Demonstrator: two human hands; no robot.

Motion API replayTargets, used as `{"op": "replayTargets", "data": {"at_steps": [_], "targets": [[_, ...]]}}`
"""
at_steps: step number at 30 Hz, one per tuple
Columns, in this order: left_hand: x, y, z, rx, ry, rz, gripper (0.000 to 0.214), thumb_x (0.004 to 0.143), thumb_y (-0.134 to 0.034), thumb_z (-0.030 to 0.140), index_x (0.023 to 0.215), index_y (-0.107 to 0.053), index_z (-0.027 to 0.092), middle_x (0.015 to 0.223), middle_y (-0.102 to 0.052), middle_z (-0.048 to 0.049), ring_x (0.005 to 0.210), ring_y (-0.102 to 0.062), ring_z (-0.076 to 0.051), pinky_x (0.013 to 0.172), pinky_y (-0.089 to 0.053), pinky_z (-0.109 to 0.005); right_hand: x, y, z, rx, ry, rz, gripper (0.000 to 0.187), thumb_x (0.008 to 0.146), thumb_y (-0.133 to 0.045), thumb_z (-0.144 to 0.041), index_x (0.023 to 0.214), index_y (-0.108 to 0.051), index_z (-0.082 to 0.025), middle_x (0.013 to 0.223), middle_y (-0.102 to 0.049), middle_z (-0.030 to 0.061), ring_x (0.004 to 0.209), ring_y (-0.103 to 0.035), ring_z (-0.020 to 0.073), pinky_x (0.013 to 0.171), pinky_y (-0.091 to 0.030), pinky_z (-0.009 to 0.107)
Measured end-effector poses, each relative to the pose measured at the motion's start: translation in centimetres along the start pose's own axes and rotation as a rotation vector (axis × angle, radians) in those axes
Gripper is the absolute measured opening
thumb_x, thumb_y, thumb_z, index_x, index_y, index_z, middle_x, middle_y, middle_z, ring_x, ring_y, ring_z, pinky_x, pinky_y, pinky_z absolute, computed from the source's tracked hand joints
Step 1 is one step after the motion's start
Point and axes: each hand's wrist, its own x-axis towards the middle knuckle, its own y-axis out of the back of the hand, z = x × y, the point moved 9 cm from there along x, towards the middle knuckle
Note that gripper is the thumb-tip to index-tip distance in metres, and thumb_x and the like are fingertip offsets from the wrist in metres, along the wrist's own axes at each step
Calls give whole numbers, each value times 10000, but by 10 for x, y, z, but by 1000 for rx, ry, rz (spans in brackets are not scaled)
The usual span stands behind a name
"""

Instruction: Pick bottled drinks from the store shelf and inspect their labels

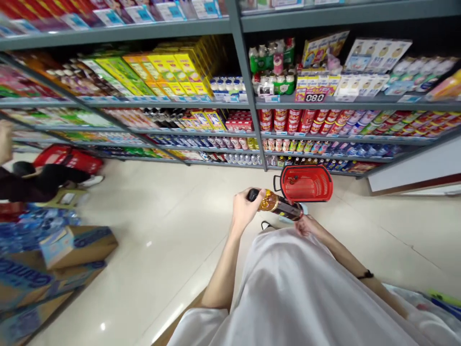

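Observation:
A bottle (287,207) with a black cap, an amber neck and a dark label lies tilted across the space in front of my body. My left hand (245,207) is closed around its neck just by the cap. At the base end, the fingers of my right hand (305,225) grip the bottle from below. Beyond it a red shopping basket (306,196) stands on the floor, with a small dark item inside that I cannot make out. A pale blue patch shows behind the bottle's base; its kind is unclear.
Shelves (256,101) packed with drink bottles, cans and cartons run across the front. At the left a person (39,180) in dark clothing sits low beside red baskets (70,158). Cardboard boxes (81,245) and wrapped water bottles stand nearer on that side.

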Motion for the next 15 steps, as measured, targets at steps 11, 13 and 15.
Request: {"op": "replayTargets", "data": {"at_steps": [11, 13, 15], "targets": [[67, -28, -183, 211, 462, -18, 413, 865, -791, 395, 1070, -725, 42, 967, -777, -203, 733, -789, -293, 599, -613, -315, -30, 90, 152, -225, -332, 619, 302, 1013, -677, -313, 776, -600, -143, 814, -628, 7, 794, -620, 153, 796, -530, 312], [82, -51, -198, 228, 515, -47, 381, 874, -795, 325, 1105, -711, 34, 993, -777, -187, 756, -786, -264, 654, -640, -329, -55, 92, 185, -151, -409, 676, 308, 1037, -655, -315, 789, -611, -138, 767, -617, -6, 707, -610, 133, 717, -538, 283], [97, -78, -205, 248, 552, -80, 357, 877, -809, 284, 1135, -702, 62, 994, -775, -135, 760, -771, -217, 707, -653, -339, -80, 87, 209, -67, -431, 733, 313, 1055, -637, -347, 826, -631, -134, 740, -617, -14, 635, -593, 115, 655, -541, 265]]}}
